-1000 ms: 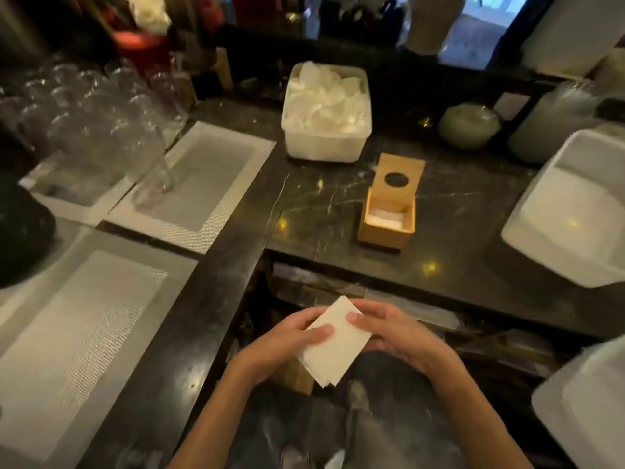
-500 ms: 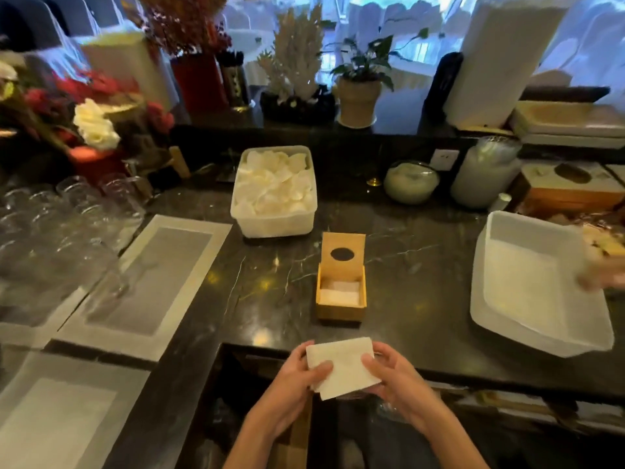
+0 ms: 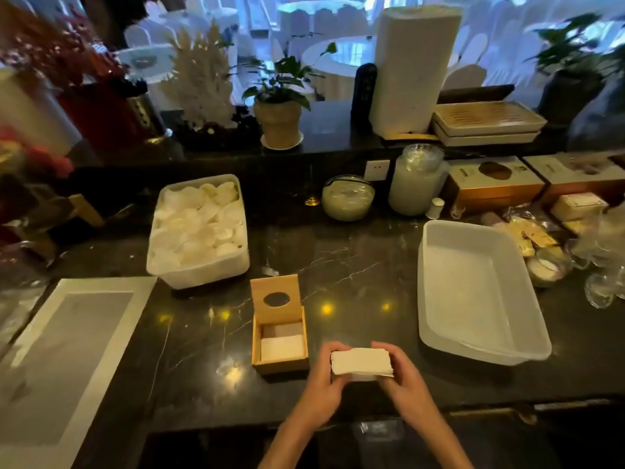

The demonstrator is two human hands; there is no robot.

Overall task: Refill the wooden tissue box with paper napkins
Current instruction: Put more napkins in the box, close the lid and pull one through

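The wooden tissue box (image 3: pixel 257 336) stands on the dark marble counter with its holed lid (image 3: pixel 275 299) tipped up at the back. A few white napkins lie inside it. Just right of the box, both hands hold a stack of white paper napkins (image 3: pixel 361 363) level above the counter's front part. My left hand (image 3: pixel 321 390) grips the stack's left end and my right hand (image 3: pixel 406 384) grips its right end.
A white tub of folded white items (image 3: pixel 199 228) sits behind the box to the left. A large empty white tub (image 3: pixel 473 292) lies to the right. Glass jars (image 3: pixel 416 181), cartons and glasses crowd the back right; a placemat (image 3: pixel 67 350) lies at the left.
Both hands have carried the napkin stack up from below the counter edge to beside the tissue box. The camera has tilted up, showing more of the back shelf.
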